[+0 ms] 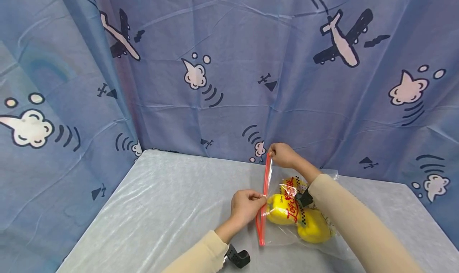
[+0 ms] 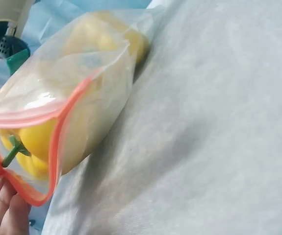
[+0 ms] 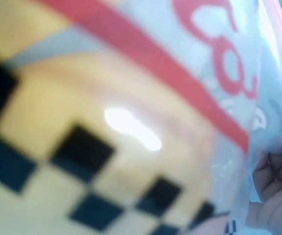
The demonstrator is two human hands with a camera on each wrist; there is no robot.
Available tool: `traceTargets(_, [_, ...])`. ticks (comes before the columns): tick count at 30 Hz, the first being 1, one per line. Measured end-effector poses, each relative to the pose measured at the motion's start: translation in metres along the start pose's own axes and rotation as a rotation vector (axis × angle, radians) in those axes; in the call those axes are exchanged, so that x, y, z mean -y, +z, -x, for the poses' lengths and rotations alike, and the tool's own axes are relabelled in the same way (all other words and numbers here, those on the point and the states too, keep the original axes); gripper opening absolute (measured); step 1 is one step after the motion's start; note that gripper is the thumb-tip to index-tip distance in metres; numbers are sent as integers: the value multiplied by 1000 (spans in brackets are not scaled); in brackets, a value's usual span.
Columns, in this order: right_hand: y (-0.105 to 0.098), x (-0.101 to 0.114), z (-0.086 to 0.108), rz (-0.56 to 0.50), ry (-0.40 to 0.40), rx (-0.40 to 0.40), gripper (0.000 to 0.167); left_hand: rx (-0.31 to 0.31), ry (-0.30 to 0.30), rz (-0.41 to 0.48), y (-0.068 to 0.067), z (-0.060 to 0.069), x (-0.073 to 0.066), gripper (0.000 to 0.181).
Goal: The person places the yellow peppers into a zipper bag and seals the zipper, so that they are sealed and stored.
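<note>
A clear zip bag (image 1: 283, 235) with a red zip edge and red printed lettering lies on the table. Yellow bell peppers (image 1: 313, 227) are inside it; one bell pepper with a green stem (image 2: 30, 147) shows through the gaping mouth in the left wrist view. My left hand (image 1: 247, 205) pinches the red zip edge (image 1: 260, 235) near its middle. At the far end of that edge, my right hand (image 1: 283, 154) pinches the corner between thumb and fingers. The bag's printed side fills most of the right wrist view, with fingers (image 3: 275, 196) at its right edge.
A pale cover lies over the table (image 1: 172, 201). Behind it hangs a blue curtain (image 1: 229, 73) printed with planes and clouds. Black wrist-worn devices (image 1: 239, 258) sit at both cuffs, the right one in front of the bag.
</note>
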State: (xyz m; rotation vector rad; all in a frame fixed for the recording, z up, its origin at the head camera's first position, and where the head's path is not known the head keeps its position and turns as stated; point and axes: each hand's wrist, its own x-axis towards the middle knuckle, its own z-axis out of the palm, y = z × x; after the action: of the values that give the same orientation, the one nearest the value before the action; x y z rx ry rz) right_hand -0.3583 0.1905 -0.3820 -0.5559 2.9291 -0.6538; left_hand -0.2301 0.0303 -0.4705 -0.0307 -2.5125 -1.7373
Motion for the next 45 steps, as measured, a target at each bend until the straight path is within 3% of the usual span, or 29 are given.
traceTargets(13, [-1, -2, -1, -14, 2, 11, 10, -23, 5, 66, 1, 18, 2, 5])
traceTargets(20, [-4, -6, 4, -95, -75, 27, 11, 37, 16, 120, 1, 13, 7, 5])
traceTargets(29, [-4, -15, 8, -160, -99, 54, 18, 65, 74, 147, 2, 8, 10, 10])
traceTargets(34, [-4, -13, 10, -141, -90, 4, 14, 92, 63, 187, 3, 7, 9, 9])
traceTargets(45, [-6, -3, 7, -71, 16, -60, 15, 111, 41, 214, 6, 10, 8, 5])
